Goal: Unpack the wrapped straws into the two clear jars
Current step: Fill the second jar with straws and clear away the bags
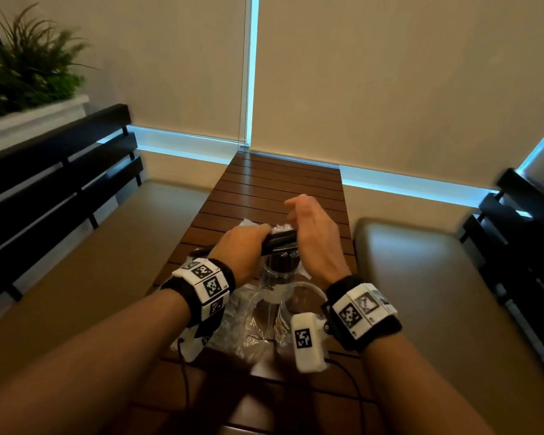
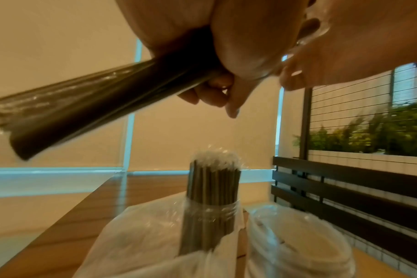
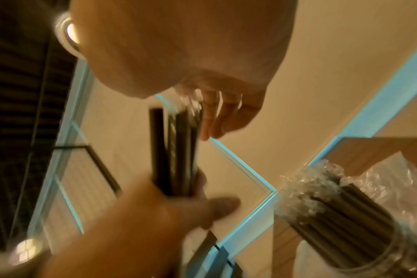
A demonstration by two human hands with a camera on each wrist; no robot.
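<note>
1. We judge the task to be roughly half done. One clear jar (image 2: 211,222) stands on the tabletop (image 1: 264,189) already packed with dark straws (image 2: 213,186), which stick up well above its mouth.

2. A bit of crinkled clear film (image 3: 307,178) clings around the tops of those straws, so that jar may need tidying; whether the film is loose or stuck we cannot tell.

3. The second jar (image 1: 299,306) sits just beside the filled one, nearer to us, and as far as we can see through its clear wall it has no straws in it.

4. Our left hand (image 1: 242,243) has its fingers curled around one end of a wrapped bundle of straws (image 2: 83,105), held roughly level above the filled jar. The clear wrapper is on it and reaches past the straw ends.

5. Our right hand (image 1: 314,233) is at the other end of the bundle. Its fingers (image 3: 214,120) are bent at the wrapper, seemingly pinching the film to pull it off, though blur makes the exact hold uncertain.

6. Loose plastic wrap (image 1: 233,328) lies on the tabletop around the jars.

7. What is left, by our reckoning: strip this bundle, stand its straws in the empty jar, and clear the film.
</note>
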